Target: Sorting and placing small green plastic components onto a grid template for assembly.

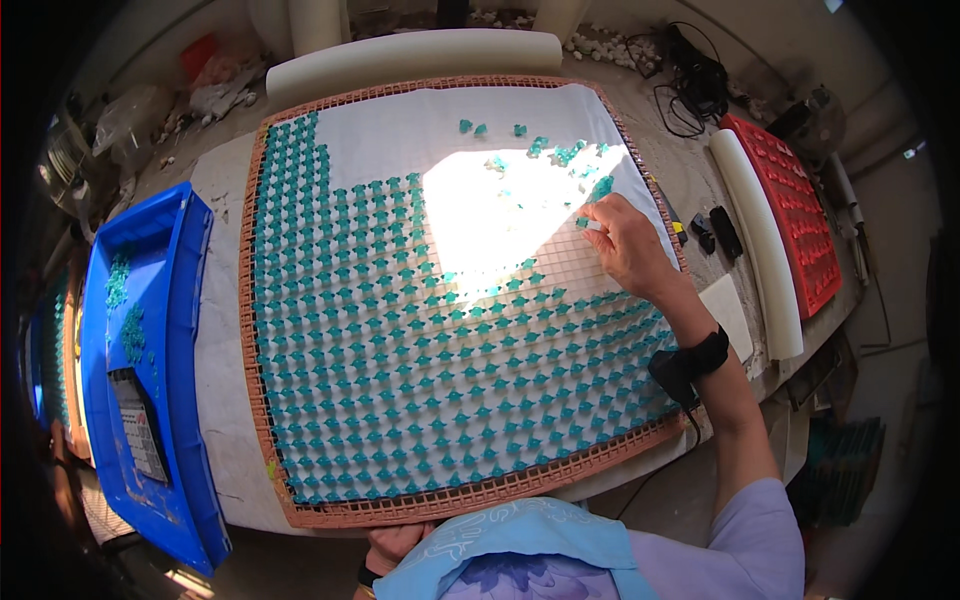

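A white sheet lies over a brown plastic mesh tray, with rows of small teal turtle-shaped pieces set out on it. My right hand reaches over the sheet's right half, thumb and fingers pinched on one small teal piece. Just beyond its fingertips lies a teal clump, and several loose teal pieces are scattered farther back. Strong sunlight washes out the sheet's middle. My left hand is at the tray's near edge, its fingers mostly hidden.
On the left stands a blue bin holding teal pieces and a calendar-like card. A white roll lies behind the tray, another roll at right beside a red tray. Black cables lie at the back right.
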### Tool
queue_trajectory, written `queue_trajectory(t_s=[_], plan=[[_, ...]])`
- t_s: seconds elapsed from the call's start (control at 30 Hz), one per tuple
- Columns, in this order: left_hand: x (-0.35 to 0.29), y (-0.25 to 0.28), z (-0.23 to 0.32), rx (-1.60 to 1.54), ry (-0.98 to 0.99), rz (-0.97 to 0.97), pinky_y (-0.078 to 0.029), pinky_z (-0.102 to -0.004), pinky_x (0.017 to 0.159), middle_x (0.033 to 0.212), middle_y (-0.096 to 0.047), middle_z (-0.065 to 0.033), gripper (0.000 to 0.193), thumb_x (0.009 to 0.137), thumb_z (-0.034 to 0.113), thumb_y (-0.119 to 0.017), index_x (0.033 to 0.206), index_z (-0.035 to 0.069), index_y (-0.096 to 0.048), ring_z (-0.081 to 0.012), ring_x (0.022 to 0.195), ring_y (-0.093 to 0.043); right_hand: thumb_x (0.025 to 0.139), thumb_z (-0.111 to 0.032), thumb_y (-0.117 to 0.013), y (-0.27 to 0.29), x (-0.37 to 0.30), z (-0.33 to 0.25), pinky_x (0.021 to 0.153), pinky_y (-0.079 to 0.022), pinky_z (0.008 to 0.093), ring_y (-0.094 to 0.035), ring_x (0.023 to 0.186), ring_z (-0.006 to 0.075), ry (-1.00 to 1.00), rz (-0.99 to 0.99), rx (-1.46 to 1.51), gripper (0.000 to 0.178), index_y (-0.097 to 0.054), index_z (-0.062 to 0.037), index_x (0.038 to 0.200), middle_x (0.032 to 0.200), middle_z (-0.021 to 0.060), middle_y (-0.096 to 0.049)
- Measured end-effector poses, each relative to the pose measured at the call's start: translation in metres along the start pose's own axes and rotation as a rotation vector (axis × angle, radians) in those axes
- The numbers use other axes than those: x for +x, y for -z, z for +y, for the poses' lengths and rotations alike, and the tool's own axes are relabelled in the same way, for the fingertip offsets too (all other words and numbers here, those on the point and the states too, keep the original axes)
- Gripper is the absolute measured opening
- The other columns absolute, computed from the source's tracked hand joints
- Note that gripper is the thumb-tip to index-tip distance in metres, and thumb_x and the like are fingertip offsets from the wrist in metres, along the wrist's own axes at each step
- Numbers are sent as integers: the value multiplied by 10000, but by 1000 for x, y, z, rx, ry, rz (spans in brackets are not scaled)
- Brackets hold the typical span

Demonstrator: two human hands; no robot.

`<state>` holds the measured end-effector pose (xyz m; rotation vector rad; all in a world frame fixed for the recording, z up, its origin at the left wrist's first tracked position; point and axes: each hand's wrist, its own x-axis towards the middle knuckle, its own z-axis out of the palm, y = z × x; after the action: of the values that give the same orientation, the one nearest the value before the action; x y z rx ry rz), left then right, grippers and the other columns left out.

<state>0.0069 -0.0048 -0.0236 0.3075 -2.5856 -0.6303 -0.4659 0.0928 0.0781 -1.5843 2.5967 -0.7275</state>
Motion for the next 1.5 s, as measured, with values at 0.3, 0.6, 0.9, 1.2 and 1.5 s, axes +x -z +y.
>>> queue_trajectory(t_s=[0.3, 0.6, 0.9, 1.2, 1.5], plan=[[2, 2, 0, 0, 15, -21, -542, -461, 912, 939, -754, -142, 205, 811, 135, -689, 966, 42, -788, -289, 885, -738, 872, -10, -661, -7, 11, 6, 779, -513, 389, -622, 912, 307, -16, -2, -155, 184, -609, -16, 1049, 1000, 146, -565], [4, 2, 1, 29, -5, -8, -525, -484, 934, 935, -754, -140, 203, 811, 144, -689, 957, 42, -786, -283, 883, -737, 856, -28, -682, -8, 18, 18, 757, -505, 406, -625, 865, 331, -60, 16, -149, 141, -574, -26, 946, 925, 141, -595], [4, 4, 2, -30, 36, -36, -561, -442, 865, 943, -753, -148, 210, 804, 126, -690, 968, 39, -789, -290, 867, -741, 857, 44, -645, 1, 0, -16, 731, -519, 382, -643, 829, 332, 248, -139, -22, 154, -572, 4, 986, 936, 151, -608], [-8, -1, -2, -55, 63, -56, -547, -449, 892, 934, -752, -148, 204, 805, 127, -681, 956, 41, -788, -283, 857, -737, 883, -36, -700, 0, -7, -17, 736, -528, 366, -643, 813, 293, -3, -205, 192, 194, -624, 18, 1053, 977, 149, -619], [0, 2, 1, -34, 54, -49, -540, -457, 883, 927, -747, -140, 227, 789, 130, -691, 981, 45, -779, -289, 856, -726, 878, -52, -692, -9, -12, -20, 752, -526, 397, -643, 849, 308, 165, -150, -28, 135, -644, 17, 984, 943, 137, -606]])
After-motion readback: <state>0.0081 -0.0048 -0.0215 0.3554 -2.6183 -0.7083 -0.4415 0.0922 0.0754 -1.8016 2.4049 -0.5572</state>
